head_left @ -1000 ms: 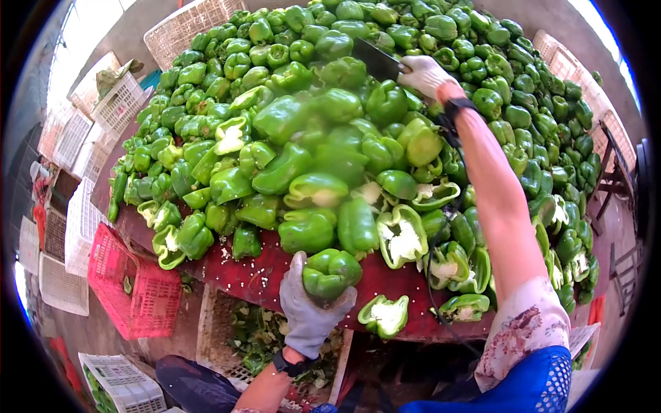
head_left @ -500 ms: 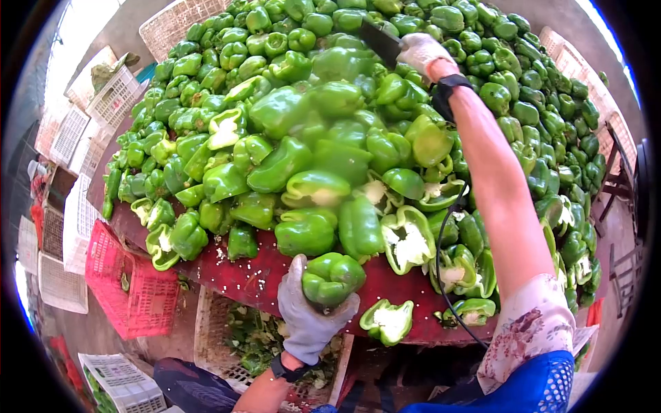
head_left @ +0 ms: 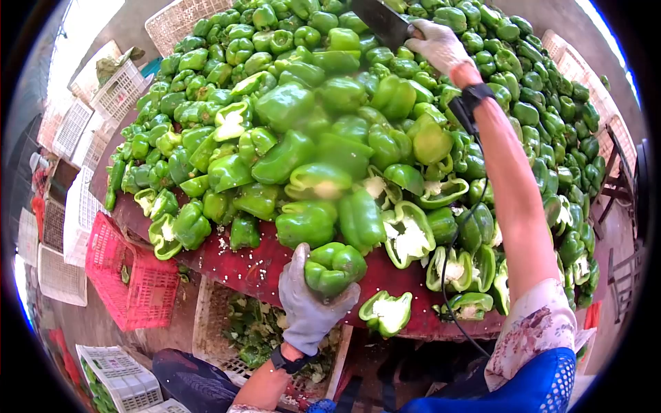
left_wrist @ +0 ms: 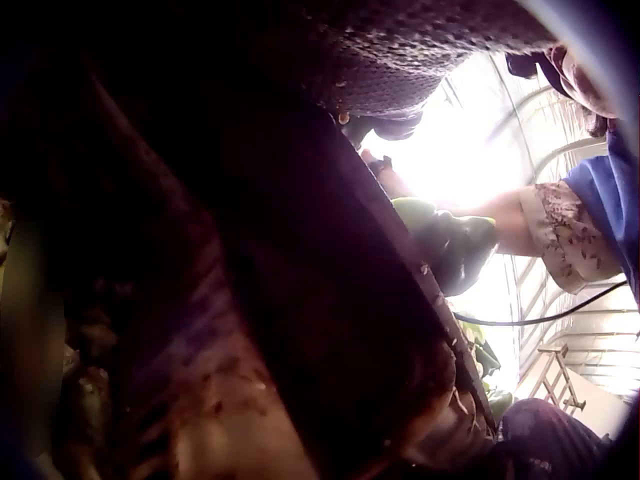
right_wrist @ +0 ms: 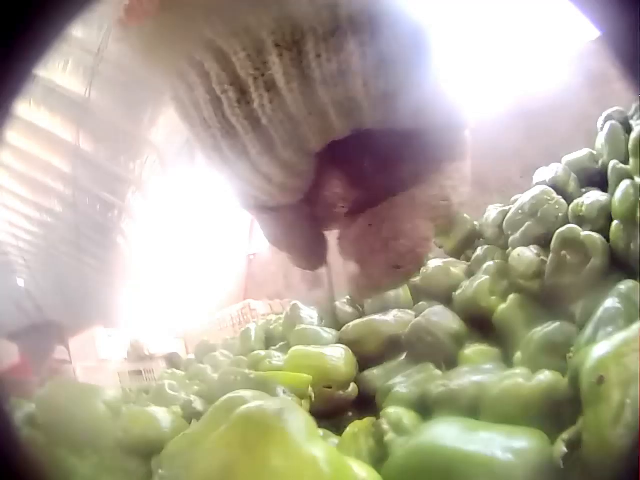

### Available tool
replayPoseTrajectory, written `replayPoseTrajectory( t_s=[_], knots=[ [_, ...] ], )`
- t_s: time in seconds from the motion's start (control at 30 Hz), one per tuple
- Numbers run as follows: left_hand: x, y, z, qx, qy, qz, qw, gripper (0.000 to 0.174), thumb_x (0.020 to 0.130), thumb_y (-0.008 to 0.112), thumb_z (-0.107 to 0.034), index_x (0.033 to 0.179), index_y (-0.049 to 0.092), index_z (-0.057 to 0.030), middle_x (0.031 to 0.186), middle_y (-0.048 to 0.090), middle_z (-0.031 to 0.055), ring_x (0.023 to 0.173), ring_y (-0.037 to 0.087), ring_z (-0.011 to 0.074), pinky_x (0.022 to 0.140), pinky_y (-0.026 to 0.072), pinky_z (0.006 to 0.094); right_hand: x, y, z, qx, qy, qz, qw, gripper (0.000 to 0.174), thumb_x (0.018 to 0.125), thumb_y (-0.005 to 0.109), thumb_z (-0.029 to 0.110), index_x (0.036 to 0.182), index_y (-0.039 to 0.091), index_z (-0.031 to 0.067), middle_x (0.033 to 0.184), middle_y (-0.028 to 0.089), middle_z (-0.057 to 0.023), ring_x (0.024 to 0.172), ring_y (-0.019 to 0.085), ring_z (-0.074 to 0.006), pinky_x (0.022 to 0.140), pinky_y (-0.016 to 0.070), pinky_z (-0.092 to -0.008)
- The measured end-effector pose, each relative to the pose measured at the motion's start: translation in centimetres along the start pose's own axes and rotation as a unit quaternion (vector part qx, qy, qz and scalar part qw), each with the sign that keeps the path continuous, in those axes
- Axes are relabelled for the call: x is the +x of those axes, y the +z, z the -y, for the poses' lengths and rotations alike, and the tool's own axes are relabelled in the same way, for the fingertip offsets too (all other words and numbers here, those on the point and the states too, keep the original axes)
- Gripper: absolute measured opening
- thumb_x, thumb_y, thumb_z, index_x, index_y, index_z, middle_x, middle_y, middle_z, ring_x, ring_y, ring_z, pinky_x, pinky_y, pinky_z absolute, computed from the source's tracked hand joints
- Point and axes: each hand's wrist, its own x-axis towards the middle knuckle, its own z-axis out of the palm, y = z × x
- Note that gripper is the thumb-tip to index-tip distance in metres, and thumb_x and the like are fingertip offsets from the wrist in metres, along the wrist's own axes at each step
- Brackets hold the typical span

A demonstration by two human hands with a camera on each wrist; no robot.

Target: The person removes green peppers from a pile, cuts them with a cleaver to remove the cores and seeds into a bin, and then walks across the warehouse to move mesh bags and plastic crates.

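Note:
My gloved left hand [head_left: 311, 310] grips a whole green bell pepper [head_left: 335, 269] at the front edge of the red table [head_left: 268, 265]. Over the back of the pepper heap, my gloved right hand [head_left: 438, 45] holds a cleaver [head_left: 381, 20] by its handle, the broad dark blade pointing up and left. The blade lies close above the peppers there. A cut pepper half [head_left: 386, 313], pale inside, lies just right of the left hand. Another half [head_left: 406, 235] leans on the heap's front. In the right wrist view the glove [right_wrist: 290, 100] hangs over many peppers.
The big heap of peppers [head_left: 282, 103] covers most of the table. A crate of green scraps [head_left: 206, 323] stands below the front edge. To the left are a pink crate [head_left: 148, 289] and several white crates [head_left: 62, 281]. A black cable [head_left: 449, 292] runs by the right arm.
The right hand with the cleaver has gone farther back over the heap, then a little right. Some peppers near the blade have shifted. The left hand keeps its grip on the pepper, nearly still.

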Motion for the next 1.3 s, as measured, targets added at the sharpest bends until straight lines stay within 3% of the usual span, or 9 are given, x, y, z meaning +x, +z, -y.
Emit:
replayPoseTrajectory(
  t_s=[0.1,0.23,0.33,0.4,0.43,0.57,0.8,1.13,1.3],
  knots=[
    [0.6,-0.1,0.1,0.028,0.057,-0.018,0.998,0.105,0.066,0.092,-0.037,0.146,0.039,0.0056,0.115,0.061,0.0219,0.096,0.062,0.0389,0.086,0.0497,0.0513,1.4,1.4,2.4,-0.090,0.051,0.121,0.987,0.033,0.085,0.070,0.024,0.112,0.068,0.0042,0.096,0.073,-0.0179,0.089,0.072,-0.0296,0.078,0.0565,-0.0401],
    [0.3,-0.1,0.4,0.030,0.055,-0.028,0.998,0.103,0.066,0.092,-0.038,0.145,0.040,0.0054,0.115,0.062,0.0219,0.097,0.062,0.0395,0.088,0.0491,0.0513,-2.0,1.5,3.3,0.184,0.108,0.135,0.968,0.015,0.092,0.065,0.018,0.105,0.065,0.0101,0.057,0.046,0.0022,0.043,0.046,-0.0070,0.036,0.0385,-0.0294],
    [0.6,-0.1,-0.1,0.019,0.033,-0.018,0.999,0.103,0.067,0.092,-0.038,0.145,0.041,0.0046,0.121,0.060,0.0236,0.105,0.060,0.0415,0.094,0.0483,0.0516,-3.7,2.0,0.2,0.097,-0.205,0.066,0.972,0.030,0.091,0.070,0.018,0.119,0.067,0.0090,0.068,0.052,0.0028,0.051,0.050,-0.0067,0.043,0.0431,-0.0265],
    [0.1,-0.2,-0.1,0.007,0.004,0.005,1.000,0.106,0.067,0.093,-0.036,0.149,0.039,0.0027,0.136,0.056,0.0267,0.120,0.058,0.0442,0.105,0.0465,0.0518,-5.6,-0.3,0.7,0.111,-0.171,0.094,0.975,0.040,0.090,0.073,0.018,0.128,0.065,0.0090,0.075,0.055,0.0025,0.058,0.052,-0.0088,0.052,0.0460,-0.0270],
    [0.0,-0.4,0.0,0.010,0.020,-0.008,1.000,0.104,0.067,0.092,-0.038,0.147,0.040,0.0034,0.129,0.058,0.0251,0.113,0.059,0.0429,0.099,0.0474,0.0520,-7.3,-3.8,4.4,0.152,0.029,0.162,0.975,0.044,0.089,0.074,0.017,0.131,0.064,0.0090,0.077,0.057,0.0004,0.065,0.054,-0.0117,0.061,0.0481,-0.0293],
    [0.3,0.4,0.1,0.027,0.053,-0.043,0.997,0.102,0.067,0.091,-0.043,0.143,0.043,0.0044,0.113,0.063,0.0217,0.098,0.062,0.0401,0.088,0.0496,0.0520,-4.7,-1.6,1.2,0.061,-0.123,-0.072,0.988,0.038,0.087,0.074,0.020,0.122,0.066,0.0090,0.077,0.061,-0.0105,0.067,0.059,-0.0207,0.066,0.0513,-0.0342],
    [0.1,-0.2,0.2,0.007,0.022,-0.003,1.000,0.109,0.068,0.093,-0.043,0.149,0.039,0.0044,0.126,0.059,0.0256,0.108,0.062,0.0422,0.096,0.0492,0.0516,3.2,3.0,6.4,-0.117,-0.031,0.103,0.987,0.035,0.085,0.070,0.028,0.115,0.071,0.0101,0.105,0.073,-0.0181,0.095,0.070,-0.0379,0.088,0.0560,-0.0418],
    [0.4,-0.2,0.2,0.006,0.019,-0.011,1.000,0.105,0.066,0.093,-0.040,0.146,0.041,0.0038,0.119,0.061,0.0245,0.102,0.062,0.0423,0.092,0.0496,0.0519,-7.0,-3.6,6.0,0.085,-0.232,0.137,0.959,0.044,0.086,0.074,0.013,0.130,0.065,0.0098,0.074,0.057,-0.0046,0.068,0.057,-0.0141,0.064,0.0495,-0.0309],
    [1.0,-1.1,-0.5,-0.022,-0.025,0.021,0.999,0.097,0.068,0.090,-0.045,0.141,0.048,0.0032,0.126,0.061,0.0258,0.117,0.059,0.0438,0.103,0.0476,0.0504,-11.2,-3.4,4.3,0.099,-0.053,-0.037,0.993,0.047,0.087,0.078,0.015,0.132,0.066,0.0106,0.090,0.072,-0.0052,0.074,0.064,-0.0125,0.070,0.0549,-0.0279]
  ],
)
